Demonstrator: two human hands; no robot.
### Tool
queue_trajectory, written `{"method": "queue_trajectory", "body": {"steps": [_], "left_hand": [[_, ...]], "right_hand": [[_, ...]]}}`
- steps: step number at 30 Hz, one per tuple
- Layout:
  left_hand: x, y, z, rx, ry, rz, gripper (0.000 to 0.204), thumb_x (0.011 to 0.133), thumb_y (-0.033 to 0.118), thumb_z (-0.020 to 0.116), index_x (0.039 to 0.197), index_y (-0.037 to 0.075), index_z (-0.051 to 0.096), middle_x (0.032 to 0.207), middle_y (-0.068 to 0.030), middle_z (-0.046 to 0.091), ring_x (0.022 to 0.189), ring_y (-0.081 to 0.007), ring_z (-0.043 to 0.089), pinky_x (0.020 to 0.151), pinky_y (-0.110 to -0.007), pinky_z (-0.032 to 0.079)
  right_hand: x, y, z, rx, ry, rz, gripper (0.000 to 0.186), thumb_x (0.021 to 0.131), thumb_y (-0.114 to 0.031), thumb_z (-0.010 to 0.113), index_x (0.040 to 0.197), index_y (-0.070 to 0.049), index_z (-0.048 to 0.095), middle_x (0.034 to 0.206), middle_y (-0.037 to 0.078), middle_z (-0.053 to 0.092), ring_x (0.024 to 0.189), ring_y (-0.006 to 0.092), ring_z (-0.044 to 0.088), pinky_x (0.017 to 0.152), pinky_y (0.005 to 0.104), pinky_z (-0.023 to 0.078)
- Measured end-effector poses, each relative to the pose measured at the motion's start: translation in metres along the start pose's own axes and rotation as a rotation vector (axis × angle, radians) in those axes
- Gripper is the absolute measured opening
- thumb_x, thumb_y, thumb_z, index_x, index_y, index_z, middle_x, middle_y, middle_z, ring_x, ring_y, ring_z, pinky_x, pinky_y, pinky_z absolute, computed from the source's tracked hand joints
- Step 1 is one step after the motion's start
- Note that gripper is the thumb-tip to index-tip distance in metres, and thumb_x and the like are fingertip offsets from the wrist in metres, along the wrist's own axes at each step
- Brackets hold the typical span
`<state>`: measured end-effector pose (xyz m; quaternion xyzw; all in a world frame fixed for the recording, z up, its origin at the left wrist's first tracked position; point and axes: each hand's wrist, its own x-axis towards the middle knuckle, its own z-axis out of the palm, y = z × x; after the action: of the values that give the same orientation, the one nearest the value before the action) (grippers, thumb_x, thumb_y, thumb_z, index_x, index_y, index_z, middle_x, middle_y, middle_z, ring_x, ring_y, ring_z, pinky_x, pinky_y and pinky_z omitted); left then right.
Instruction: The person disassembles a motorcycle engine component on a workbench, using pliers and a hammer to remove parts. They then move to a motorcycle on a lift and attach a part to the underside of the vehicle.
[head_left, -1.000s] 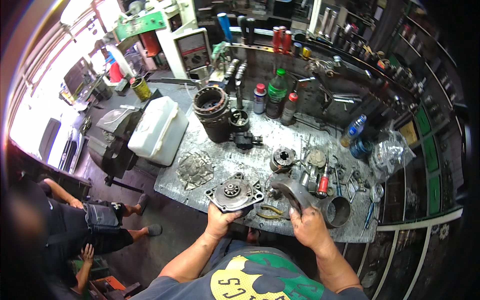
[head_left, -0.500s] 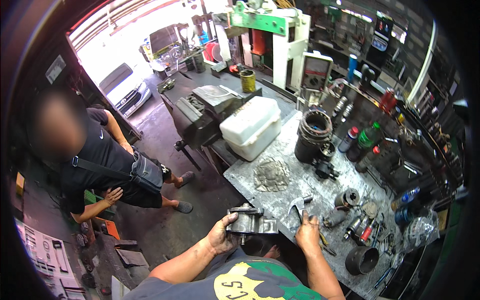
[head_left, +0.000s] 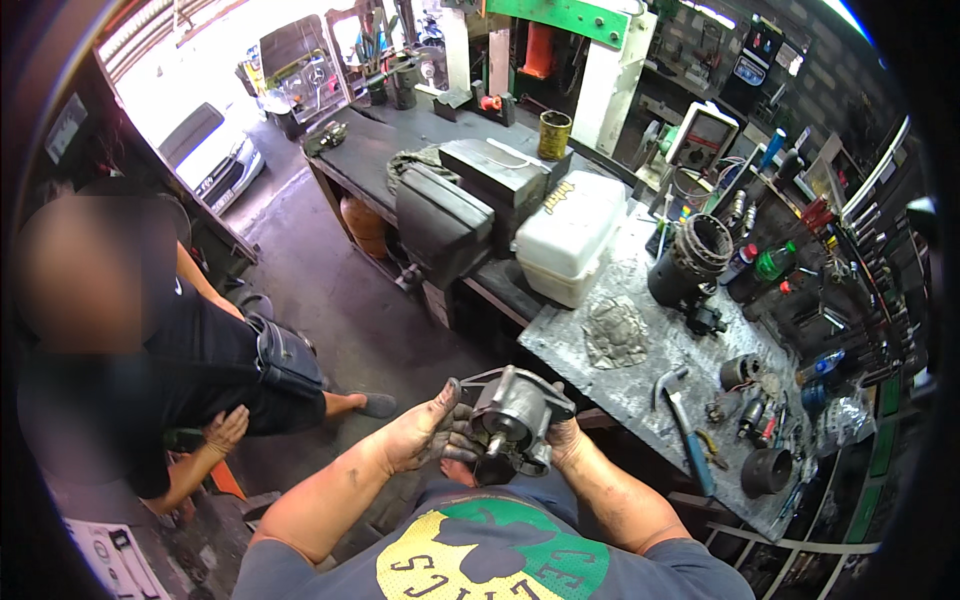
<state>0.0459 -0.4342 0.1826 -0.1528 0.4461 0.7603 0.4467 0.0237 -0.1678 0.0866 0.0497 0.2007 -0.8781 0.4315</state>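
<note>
In front of my body is a grey cast-metal housing (head_left: 512, 415) with a round body, a flange and a short shaft sticking out toward me. My right hand (head_left: 566, 442) grips its right side, fingers partly hidden behind the metal. My left hand (head_left: 425, 432) is at the housing's left side, thumb raised and fingers apart; whether the fingertips touch it is hard to see. To the right, a hammer (head_left: 690, 440) with a blue handle lies on the metal-topped workbench (head_left: 640, 395). A crumpled, greasy piece of material (head_left: 616, 332) lies farther back on that bench.
A white plastic box (head_left: 570, 230) sits beside a large bench vise (head_left: 445, 220). A dark cylindrical casing (head_left: 690, 260), a metal ring (head_left: 766, 471), bottles and several tools crowd the bench's right side. At left stands another person (head_left: 190, 370) with a shoulder bag.
My right hand has let go of the hammer, now on the bench, and taken hold of the housing. The housing has turned, shaft toward me. My left hand's grip has loosened. The view has shifted left.
</note>
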Motion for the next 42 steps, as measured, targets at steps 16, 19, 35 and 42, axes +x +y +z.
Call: {"method": "queue_trajectory", "body": {"steps": [16, 19, 35, 42], "left_hand": [[-0.020, 0.158, -0.111, 0.499, 0.385, 0.910, 0.122, 0.074, 0.038, 0.102, 0.166, 0.002, 0.031, 0.152, -0.0128, 0.060, 0.138, -0.0251, 0.060, 0.116, -0.041, 0.049], [-0.018, 0.207, -0.146, 0.283, 0.278, 0.921, 0.094, 0.082, 0.035, 0.097, 0.156, 0.002, 0.049, 0.141, -0.0083, 0.068, 0.129, -0.0212, 0.066, 0.112, -0.039, 0.051], [0.115, 0.431, -0.289, 0.185, -0.235, 0.541, 0.083, 0.094, 0.044, 0.085, 0.156, 0.001, 0.050, 0.140, -0.0138, 0.069, 0.122, -0.0285, 0.071, 0.104, -0.046, 0.061], [0.156, 0.462, -0.293, 0.332, -0.404, 0.315, 0.077, 0.096, 0.049, 0.082, 0.150, 0.001, 0.055, 0.131, -0.0119, 0.072, 0.112, -0.0242, 0.074, 0.095, -0.042, 0.064]], "right_hand": [[0.254, -0.017, 0.143, -0.144, -0.278, -0.282, 0.095, 0.093, -0.060, 0.080, 0.164, -0.010, 0.040, 0.159, 0.008, 0.054, 0.145, 0.0244, 0.052, 0.126, 0.0446, 0.038], [0.278, -0.059, 0.168, -0.721, -0.172, -0.391, 0.108, 0.094, -0.057, 0.083, 0.166, 0.002, 0.029, 0.160, 0.019, 0.047, 0.151, 0.0302, 0.042, 0.129, 0.0458, 0.030], [0.216, -0.097, 0.140, -0.608, 0.692, -1.010, 0.069, 0.096, -0.021, 0.085, 0.153, 0.003, 0.055, 0.123, 0.013, 0.072, 0.098, 0.0154, 0.070, 0.091, 0.0313, 0.060], [0.310, 0.041, 0.045, -0.352, 1.634, -0.905, 0.042, 0.098, 0.000, 0.064, 0.140, 0.007, 0.064, 0.106, 0.010, 0.073, 0.093, 0.0152, 0.069, 0.081, 0.0290, 0.058]]}}
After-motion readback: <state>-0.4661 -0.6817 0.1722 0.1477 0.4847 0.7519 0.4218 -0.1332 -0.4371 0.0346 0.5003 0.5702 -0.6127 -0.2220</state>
